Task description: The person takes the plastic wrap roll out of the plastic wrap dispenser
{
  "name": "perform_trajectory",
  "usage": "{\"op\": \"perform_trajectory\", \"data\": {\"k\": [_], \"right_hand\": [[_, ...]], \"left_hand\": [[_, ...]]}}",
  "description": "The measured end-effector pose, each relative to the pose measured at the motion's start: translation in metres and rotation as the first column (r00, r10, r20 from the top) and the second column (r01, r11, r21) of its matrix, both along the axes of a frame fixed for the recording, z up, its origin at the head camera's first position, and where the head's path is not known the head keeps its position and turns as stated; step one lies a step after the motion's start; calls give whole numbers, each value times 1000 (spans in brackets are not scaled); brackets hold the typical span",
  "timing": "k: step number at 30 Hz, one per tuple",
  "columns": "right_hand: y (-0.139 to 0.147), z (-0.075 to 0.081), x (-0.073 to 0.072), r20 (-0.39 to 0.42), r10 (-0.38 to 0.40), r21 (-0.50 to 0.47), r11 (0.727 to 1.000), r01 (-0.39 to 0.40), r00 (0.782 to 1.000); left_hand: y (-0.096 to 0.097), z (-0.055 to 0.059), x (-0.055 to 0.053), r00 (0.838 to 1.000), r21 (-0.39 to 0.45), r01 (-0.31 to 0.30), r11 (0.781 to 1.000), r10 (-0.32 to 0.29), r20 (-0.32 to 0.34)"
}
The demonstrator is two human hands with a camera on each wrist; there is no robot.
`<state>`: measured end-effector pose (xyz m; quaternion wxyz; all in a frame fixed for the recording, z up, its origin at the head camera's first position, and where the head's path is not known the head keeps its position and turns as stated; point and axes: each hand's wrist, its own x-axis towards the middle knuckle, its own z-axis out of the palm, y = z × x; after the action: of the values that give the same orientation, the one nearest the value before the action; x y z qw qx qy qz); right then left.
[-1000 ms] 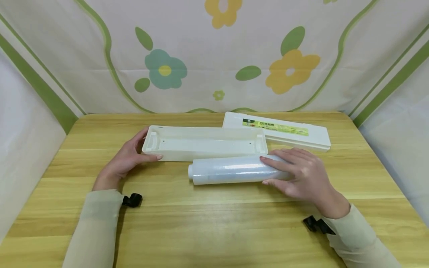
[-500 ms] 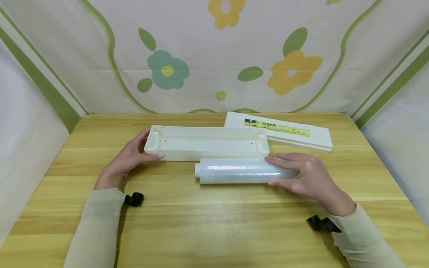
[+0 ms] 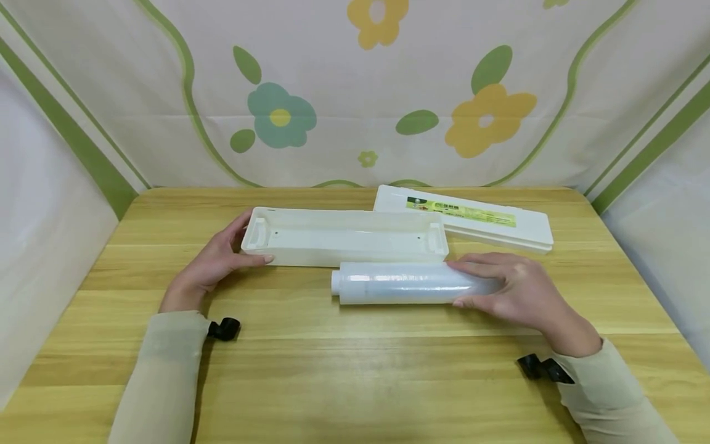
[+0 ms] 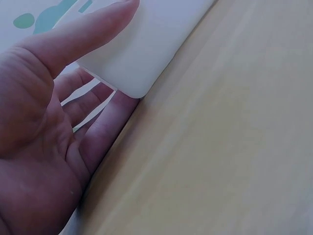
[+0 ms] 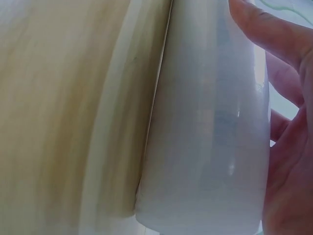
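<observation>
A long white plastic box (image 3: 346, 255) lies with its hollow side up on the table. My left hand (image 3: 213, 265) grips its left end, the thumb on the front wall and the fingers behind; the left wrist view shows the box corner (image 4: 142, 63) between them. In front of the box is a roll of cling film (image 3: 396, 285), a white core end sticking out at its left. My right hand (image 3: 518, 287) holds the roll by its right end, with the thumb on the near side and fingers over the top. The roll's right tip is hidden by that hand in the head view.
Behind the box's right end lies a white lid (image 3: 529, 228) with a green and yellow label, set at a slant. A flower-patterned cloth (image 3: 333, 154) stands behind the wooden table (image 3: 355, 376), and pale cloth closes off both sides.
My right hand has drawn the roll slightly to the right, and the roll now lies more nearly parallel to the box. My left hand keeps its hold on the box; the head view shifted slightly.
</observation>
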<state>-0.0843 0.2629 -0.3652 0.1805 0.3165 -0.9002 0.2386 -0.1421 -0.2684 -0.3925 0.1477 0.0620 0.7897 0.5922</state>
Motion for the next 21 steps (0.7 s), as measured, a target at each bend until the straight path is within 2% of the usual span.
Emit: {"op": "perform_trajectory", "data": {"k": [12, 16, 21], "right_hand": [[-1, 2, 1, 37, -56, 89, 995, 53, 998], [0, 3, 1, 21, -15, 84, 996, 13, 1000], [1, 3, 1, -68, 73, 58, 996, -69, 995]], "left_hand": [[-1, 1, 0, 1000, -12, 0, 1000, 0, -9], [1, 1, 0, 1000, -6, 2, 1000, -2, -13], [2, 0, -1, 1000, -6, 6, 1000, -6, -26]]}}
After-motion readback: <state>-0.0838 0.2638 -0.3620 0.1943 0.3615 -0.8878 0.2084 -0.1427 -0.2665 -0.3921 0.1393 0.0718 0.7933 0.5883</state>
